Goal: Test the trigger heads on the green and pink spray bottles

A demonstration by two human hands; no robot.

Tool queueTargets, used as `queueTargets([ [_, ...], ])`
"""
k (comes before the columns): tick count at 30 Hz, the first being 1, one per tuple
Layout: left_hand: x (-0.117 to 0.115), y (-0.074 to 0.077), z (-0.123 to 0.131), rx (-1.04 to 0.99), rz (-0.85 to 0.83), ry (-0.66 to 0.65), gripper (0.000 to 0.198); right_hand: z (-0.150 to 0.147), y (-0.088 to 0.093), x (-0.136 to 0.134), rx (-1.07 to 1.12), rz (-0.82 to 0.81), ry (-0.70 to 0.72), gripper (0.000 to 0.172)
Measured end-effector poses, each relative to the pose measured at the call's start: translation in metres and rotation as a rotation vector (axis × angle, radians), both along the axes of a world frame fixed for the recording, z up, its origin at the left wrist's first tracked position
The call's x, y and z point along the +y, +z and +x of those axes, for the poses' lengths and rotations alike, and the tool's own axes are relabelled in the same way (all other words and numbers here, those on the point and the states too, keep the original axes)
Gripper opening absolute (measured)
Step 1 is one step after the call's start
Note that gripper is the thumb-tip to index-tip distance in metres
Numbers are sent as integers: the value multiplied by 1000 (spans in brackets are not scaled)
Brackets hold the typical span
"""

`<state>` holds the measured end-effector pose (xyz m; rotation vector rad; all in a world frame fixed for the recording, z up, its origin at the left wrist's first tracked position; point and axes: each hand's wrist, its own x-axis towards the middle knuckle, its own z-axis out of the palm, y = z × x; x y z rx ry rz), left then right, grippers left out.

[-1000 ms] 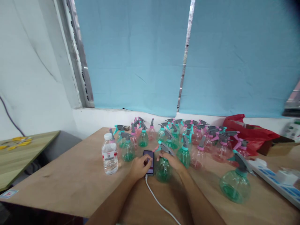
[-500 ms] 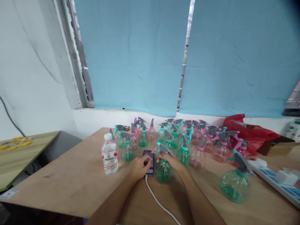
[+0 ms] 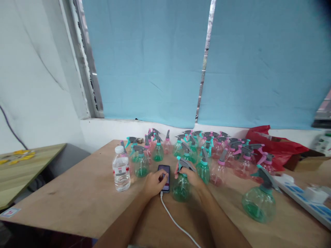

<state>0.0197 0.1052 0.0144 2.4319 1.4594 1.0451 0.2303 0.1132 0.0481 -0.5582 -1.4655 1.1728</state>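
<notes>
A phone [image 3: 166, 179] with a white cable plugged into its near end lies on the wooden table. My left hand [image 3: 154, 182] rests over its left edge, fingers curled and the thumb reaching onto the screen; whether it grips the phone is unclear. To the right of the phone, a green spray bottle [image 3: 181, 190] stands upright. My right hand [image 3: 187, 174] is wrapped round its neck and grey trigger head, whose turquoise nozzle points away to the left.
Several green and pink spray bottles [image 3: 158, 152] crowd the back. A clear water bottle [image 3: 121, 172] stands left, another green sprayer [image 3: 259, 203] right. Behind are a red bag [image 3: 274, 148] and cardboard box [image 3: 307, 162]; a power strip [image 3: 302, 198] lies far right.
The fingers of my right hand have pulled back from the phone and closed in round the sprayer head. That head has turned and shifted slightly right. My left hand has barely moved.
</notes>
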Motion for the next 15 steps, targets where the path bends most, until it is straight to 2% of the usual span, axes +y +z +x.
queueTargets([
  [6, -1, 1, 0, -4, 8, -9, 33, -2, 3, 1, 10, 16, -36, 31],
  [8, -1, 1, 0, -8, 7, -6, 33, -1, 2, 2, 28, 9, -63, 33],
  [11, -2, 2, 1, -6, 12, -4, 32, 4, -1, 4, 65, -14, -87, 29],
  [15, -3, 3, 2, 4, 10, -2, 33, 9, -3, 5, 114, -68, -140, 15],
])
